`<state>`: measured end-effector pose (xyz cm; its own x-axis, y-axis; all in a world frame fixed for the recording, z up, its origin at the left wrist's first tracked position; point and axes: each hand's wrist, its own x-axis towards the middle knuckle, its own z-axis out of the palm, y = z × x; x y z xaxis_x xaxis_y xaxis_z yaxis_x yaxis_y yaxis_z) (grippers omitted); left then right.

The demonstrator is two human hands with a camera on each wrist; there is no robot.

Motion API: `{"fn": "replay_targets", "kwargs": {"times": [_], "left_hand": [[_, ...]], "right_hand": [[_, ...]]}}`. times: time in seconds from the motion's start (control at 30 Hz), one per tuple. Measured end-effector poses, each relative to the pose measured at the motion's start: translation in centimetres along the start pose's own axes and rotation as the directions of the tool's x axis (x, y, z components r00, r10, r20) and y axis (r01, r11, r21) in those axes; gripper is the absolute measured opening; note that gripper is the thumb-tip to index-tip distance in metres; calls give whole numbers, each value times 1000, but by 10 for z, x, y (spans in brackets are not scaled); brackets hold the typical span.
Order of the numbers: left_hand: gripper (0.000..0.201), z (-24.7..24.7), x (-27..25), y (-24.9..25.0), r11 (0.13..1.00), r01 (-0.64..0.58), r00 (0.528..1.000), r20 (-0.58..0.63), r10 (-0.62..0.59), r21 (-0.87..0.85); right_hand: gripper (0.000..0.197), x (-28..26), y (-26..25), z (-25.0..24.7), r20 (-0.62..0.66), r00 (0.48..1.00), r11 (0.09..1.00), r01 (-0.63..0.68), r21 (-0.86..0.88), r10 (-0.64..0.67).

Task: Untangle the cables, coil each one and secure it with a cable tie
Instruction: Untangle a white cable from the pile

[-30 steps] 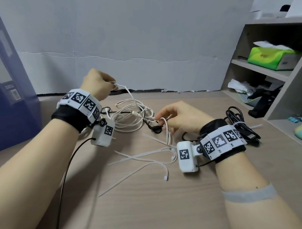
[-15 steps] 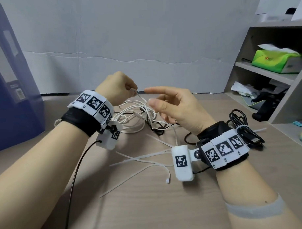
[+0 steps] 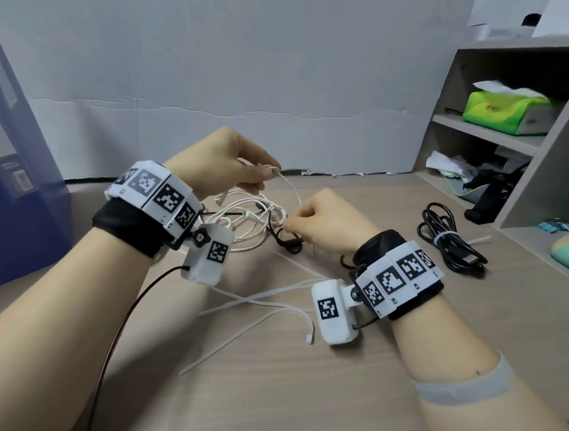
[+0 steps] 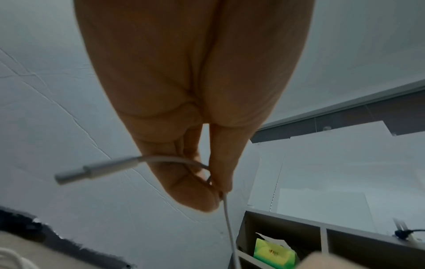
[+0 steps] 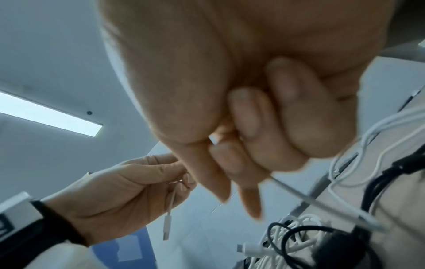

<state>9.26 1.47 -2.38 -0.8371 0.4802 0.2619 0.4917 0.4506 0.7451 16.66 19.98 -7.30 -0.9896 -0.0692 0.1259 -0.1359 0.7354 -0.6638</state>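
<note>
The right hand [image 3: 328,223] hides its fingertips and where the white cable [image 3: 292,191] ends; wrist views blur

We see a matt wood-grain table [image 3: 302,393]. On it, smooth white plastic cable ties [image 3: 257,298] lie beside a smooth white cable [image 3: 244,214]; right of them, a glossy black cable bundle [image 3: 450,240]. Behind the table, creased matt paper [image 3: 217,84].
</note>
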Motion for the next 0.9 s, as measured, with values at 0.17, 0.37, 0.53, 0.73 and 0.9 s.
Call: {"fn": "replay_targets", "kwargs": {"times": [0.17,0.37,0.53,0.73,0.9], "left_hand": [[23,6,-4,2,999,12,994,109,-17,50],[22,18,-5,9,991,4,991,130,14,-137],[17,22,-8,11,982,9,989,145,19,-190],[18,23,-7,10,993,2,984,175,19,-120],[18,25,-7,12,996,12,985,170,4,-94]], "right_hand": [[14,7,-3,1,-332,938,919,214,333,-98],[9,12,3,3,-411,904,920,255,297,-118],[5,11,5,2,-419,901,933,244,264,-117],[6,8,4,-1,-329,939,943,195,271,-100],[7,8,6,-1,-338,934,961,190,203,-113]]}}
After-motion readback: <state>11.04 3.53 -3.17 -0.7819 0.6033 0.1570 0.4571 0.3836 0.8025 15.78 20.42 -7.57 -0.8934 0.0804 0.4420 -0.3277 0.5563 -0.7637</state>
